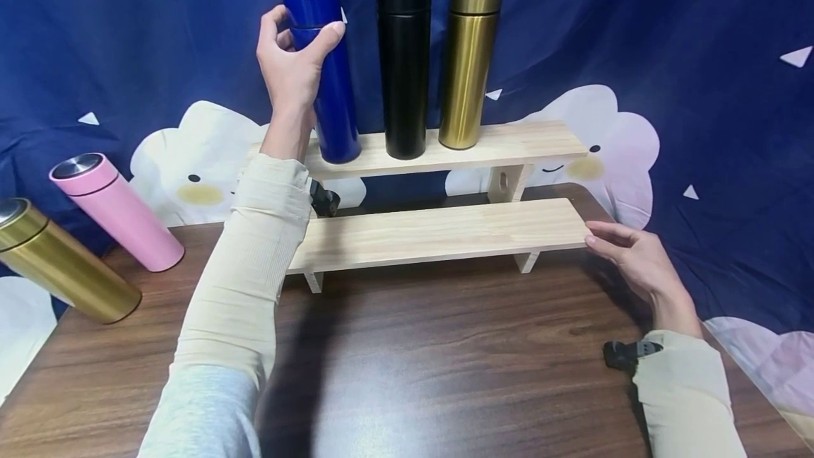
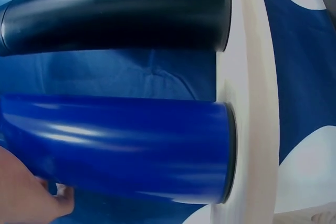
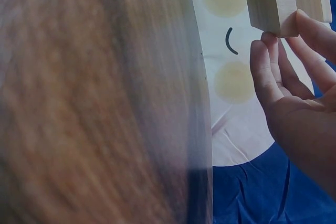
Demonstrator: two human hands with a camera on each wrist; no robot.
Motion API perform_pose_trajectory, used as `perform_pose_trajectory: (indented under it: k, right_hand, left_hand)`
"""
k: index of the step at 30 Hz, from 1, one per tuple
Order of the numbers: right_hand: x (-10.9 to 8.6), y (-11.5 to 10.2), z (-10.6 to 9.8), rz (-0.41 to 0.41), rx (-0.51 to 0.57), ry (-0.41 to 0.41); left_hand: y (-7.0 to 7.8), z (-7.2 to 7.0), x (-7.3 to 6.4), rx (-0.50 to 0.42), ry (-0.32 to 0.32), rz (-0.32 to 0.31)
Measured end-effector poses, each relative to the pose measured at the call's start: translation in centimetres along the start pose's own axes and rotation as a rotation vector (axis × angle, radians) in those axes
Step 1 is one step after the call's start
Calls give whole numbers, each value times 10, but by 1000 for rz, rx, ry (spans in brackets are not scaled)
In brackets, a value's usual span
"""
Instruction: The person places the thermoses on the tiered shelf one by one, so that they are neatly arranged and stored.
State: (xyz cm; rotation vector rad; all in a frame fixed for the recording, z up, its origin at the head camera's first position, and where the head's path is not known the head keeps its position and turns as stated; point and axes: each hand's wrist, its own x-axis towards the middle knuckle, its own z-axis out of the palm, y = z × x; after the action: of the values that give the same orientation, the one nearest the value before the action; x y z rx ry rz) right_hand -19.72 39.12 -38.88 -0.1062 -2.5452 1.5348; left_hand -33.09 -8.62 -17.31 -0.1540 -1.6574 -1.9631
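Observation:
My left hand (image 1: 294, 66) grips a blue thermos bottle (image 1: 338, 104) around its upper part, thumb in front and fingers on the far left side. The base of this bottle meets the upper board (image 2: 257, 129) of a pale wooden two-tier rack. To its right on the same board stand a black thermos bottle (image 1: 404, 69) and a gold thermos bottle (image 1: 470, 69), both upright. At the right end of the lower board (image 1: 439, 232), the fingertips of my right hand (image 1: 639, 267) rest against the wood, fingers loosely extended in the right wrist view.
On the left of the brown table (image 1: 445, 359) stand a pink thermos bottle (image 1: 121, 214) and a second gold thermos bottle (image 1: 66, 263). A dark blue cloth (image 1: 718, 90) with cloud faces hangs behind the rack. My left forearm overlaps the rack's left end in the head view.

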Motion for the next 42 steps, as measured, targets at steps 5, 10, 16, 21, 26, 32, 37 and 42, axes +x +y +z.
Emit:
perform_pose_trajectory:
  k: [5, 10, 16, 21, 26, 32, 37, 42]
  right_hand:
    - [-1, -1, -3, -12, -6, 3]
    - [-2, -1, -5, -20, -10, -3]
    - [-2, -1, -4, -20, -47, -7]
    - [-1, -1, -4, -19, -5, -5]
    - [0, -1, -4, -3, -13, -7]
    - [-2, 0, -3, -3, -43, -2]
    - [-2, -1, -2, -6, -17, -11]
    - [-1, -2, -1, 4, -7, -8]
  left_hand:
    - [-4, -1, 1, 17, -23, 30]
    - [-8, -3, 0, 47, -34, 41]
    - [-10, -8, -1, 45, -37, 41]
    - [-11, -8, -1, 46, -46, 47]
    - [-10, -7, 0, 56, -53, 42]
    - [-9, -7, -5, 95, -44, 29]
    - [-9, -9, -9, 145, -40, 11]
    - [-10, -12, -14, 170, -52, -18]
